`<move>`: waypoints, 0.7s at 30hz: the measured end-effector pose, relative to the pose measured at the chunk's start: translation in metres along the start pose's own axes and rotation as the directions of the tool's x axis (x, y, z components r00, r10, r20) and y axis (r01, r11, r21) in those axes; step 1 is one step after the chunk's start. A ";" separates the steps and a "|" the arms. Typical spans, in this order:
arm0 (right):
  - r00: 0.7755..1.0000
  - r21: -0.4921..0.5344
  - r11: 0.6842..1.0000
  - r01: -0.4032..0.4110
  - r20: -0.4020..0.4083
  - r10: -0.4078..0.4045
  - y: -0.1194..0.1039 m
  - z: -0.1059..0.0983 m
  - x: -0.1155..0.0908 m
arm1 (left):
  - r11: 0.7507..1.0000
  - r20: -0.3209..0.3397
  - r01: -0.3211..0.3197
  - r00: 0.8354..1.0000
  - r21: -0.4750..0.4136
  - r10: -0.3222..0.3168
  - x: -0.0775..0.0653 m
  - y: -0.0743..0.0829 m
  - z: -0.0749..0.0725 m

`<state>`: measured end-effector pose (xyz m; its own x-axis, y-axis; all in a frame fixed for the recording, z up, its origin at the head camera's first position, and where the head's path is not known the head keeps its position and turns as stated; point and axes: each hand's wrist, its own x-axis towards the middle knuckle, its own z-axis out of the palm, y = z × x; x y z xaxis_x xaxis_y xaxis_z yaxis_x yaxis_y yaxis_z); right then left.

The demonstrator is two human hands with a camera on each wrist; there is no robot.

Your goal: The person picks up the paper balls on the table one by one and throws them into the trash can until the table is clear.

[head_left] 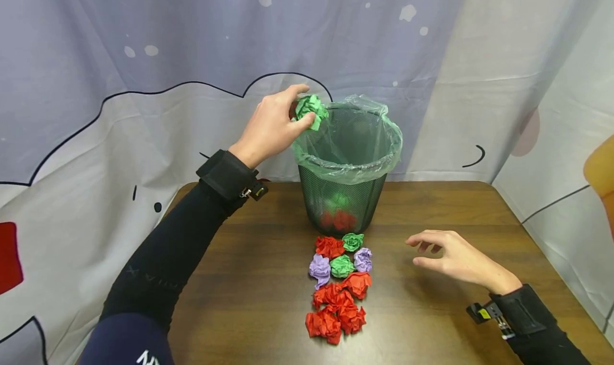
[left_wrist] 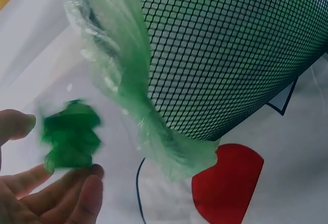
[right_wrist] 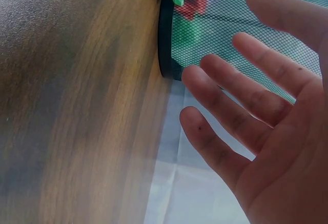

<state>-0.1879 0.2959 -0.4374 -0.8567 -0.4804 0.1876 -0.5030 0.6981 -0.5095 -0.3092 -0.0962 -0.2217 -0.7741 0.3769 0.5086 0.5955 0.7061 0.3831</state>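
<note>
At the left side of the bin's rim, my left hand (head_left: 275,117) has its thumb and fingers spread around a crumpled green paper ball (head_left: 310,111). In the left wrist view that paper ball (left_wrist: 72,134) is blurred and apart from the thumb, just beyond the fingertips. The black mesh bin (head_left: 342,200) stands upright at the back of the table, lined with a translucent green bag (head_left: 352,173). Red and green balls show through its mesh. My right hand (head_left: 460,256) hovers over the table to the right, fingers loosely bent, holding nothing.
In front of the bin, crumpled paper balls lie in a column: a red ball (head_left: 329,246), green ball (head_left: 342,266), purple ball (head_left: 320,269) and several more red ones nearest me. The wooden table (head_left: 259,280) meets a patterned curtain (head_left: 192,40) behind and at the sides.
</note>
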 end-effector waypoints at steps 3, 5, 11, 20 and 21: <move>1.000 0.005 1.000 -0.003 -0.002 0.003 0.000 0.001 0.000 | 0.999 0.032 0.030 0.999 0.018 -0.031 0.001 0.000 0.003; 1.000 0.008 1.000 0.001 0.000 -0.001 0.000 0.001 -0.001 | 0.999 0.037 0.039 0.999 0.019 -0.039 0.000 -0.001 0.005; 1.000 0.010 1.000 -0.009 0.002 0.009 0.001 0.001 -0.002 | 1.000 0.026 0.021 0.999 0.016 -0.021 -0.009 -0.006 0.007; 1.000 0.032 0.999 0.003 0.011 -0.003 0.000 0.006 -0.001 | 0.999 -0.034 -0.011 0.999 0.037 0.012 -0.033 -0.019 0.010; 1.000 0.034 0.999 0.003 0.014 -0.004 0.000 0.006 -0.001 | 0.999 -0.042 -0.014 0.999 0.038 0.016 -0.037 -0.021 0.010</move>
<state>-0.1867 0.2929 -0.4428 -0.8531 -0.4905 0.1777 -0.5017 0.6782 -0.5370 -0.2950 -0.1188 -0.2562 -0.7550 0.3627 0.5463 0.5979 0.7229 0.3464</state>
